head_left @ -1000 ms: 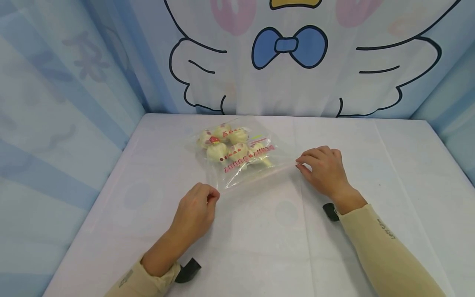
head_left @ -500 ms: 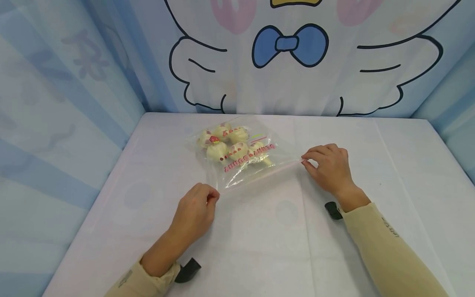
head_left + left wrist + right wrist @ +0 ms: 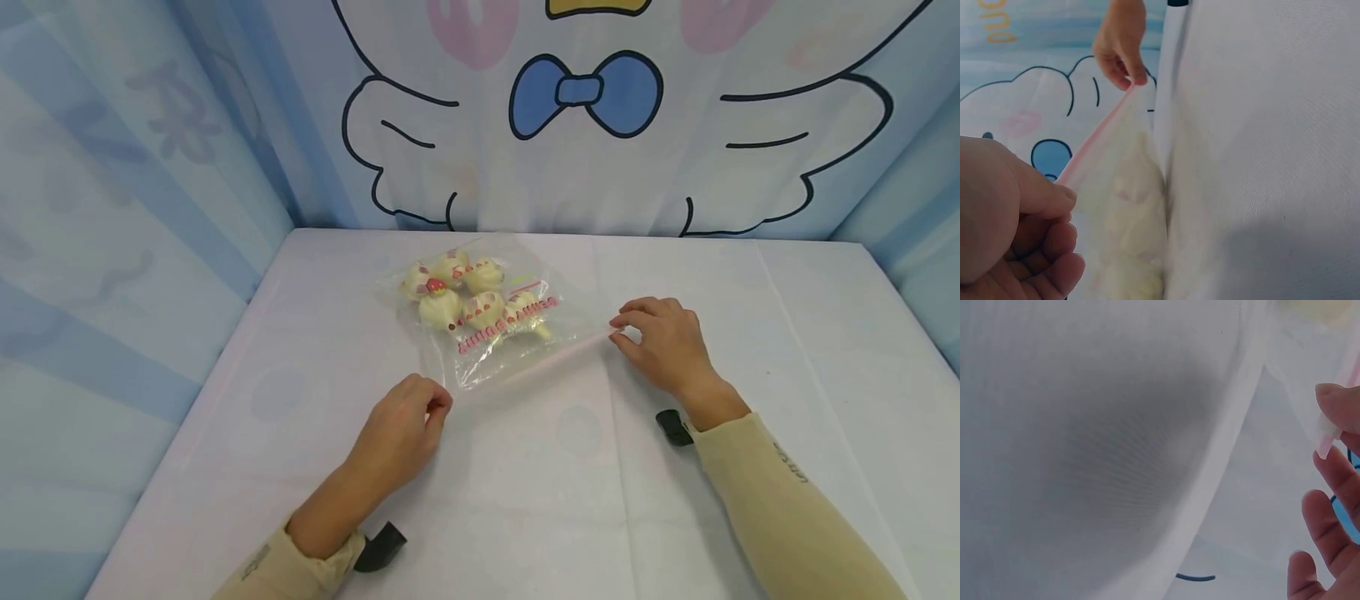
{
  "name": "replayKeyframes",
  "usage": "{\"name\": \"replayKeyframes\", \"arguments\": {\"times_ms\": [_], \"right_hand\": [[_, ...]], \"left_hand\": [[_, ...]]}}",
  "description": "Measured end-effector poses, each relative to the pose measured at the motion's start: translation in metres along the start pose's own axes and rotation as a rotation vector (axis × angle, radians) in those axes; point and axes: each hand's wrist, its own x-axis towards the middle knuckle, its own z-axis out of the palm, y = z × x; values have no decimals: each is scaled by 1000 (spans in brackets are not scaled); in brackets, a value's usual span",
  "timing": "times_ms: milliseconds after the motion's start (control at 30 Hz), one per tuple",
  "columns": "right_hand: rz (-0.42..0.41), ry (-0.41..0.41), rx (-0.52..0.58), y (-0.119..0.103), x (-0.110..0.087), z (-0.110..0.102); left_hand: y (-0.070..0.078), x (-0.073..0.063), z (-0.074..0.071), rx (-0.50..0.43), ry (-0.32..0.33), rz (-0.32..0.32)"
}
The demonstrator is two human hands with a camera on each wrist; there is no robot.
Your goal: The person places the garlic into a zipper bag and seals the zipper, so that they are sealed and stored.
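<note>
A clear zip bag (image 3: 480,371) with red lettering lies on the table. Inside are several rounded cream-coloured pieces (image 3: 440,309) with pink and red marks; what they are I cannot tell. My left hand (image 3: 397,433) pinches the near left corner of the bag's pink-edged mouth between thumb and finger. The right hand (image 3: 663,346) pinches the other end, so the edge is stretched between them. In the left wrist view the pink zip strip (image 3: 1100,131) runs taut between both hands. The right wrist view has its end (image 3: 1327,445) between thumb and index finger, other fingers loosely bent.
A white cloth covers the table (image 3: 540,517). Behind it hangs a printed curtain (image 3: 585,179) with a blue bow, and another curtain (image 3: 112,292) runs along the left. Small black devices (image 3: 380,547) sit at the wrists by the beige sleeves (image 3: 780,500).
My right hand has shifted slightly right, drawing its end of the bag's edge along. The left hand and its corner have since moved a little right. The pieces stay inside the bag.
</note>
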Motion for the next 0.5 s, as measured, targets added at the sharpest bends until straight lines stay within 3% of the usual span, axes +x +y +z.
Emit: {"name": "replayKeyframes", "arguments": {"times_ms": [300, 500], "right_hand": [[11, -44, 26, -1, -2, 0], [-12, -26, 47, -4, -4, -4]], "left_hand": [[2, -1, 1, -8, 2, -29], [3, 1, -2, -4, 15, -9]]}}
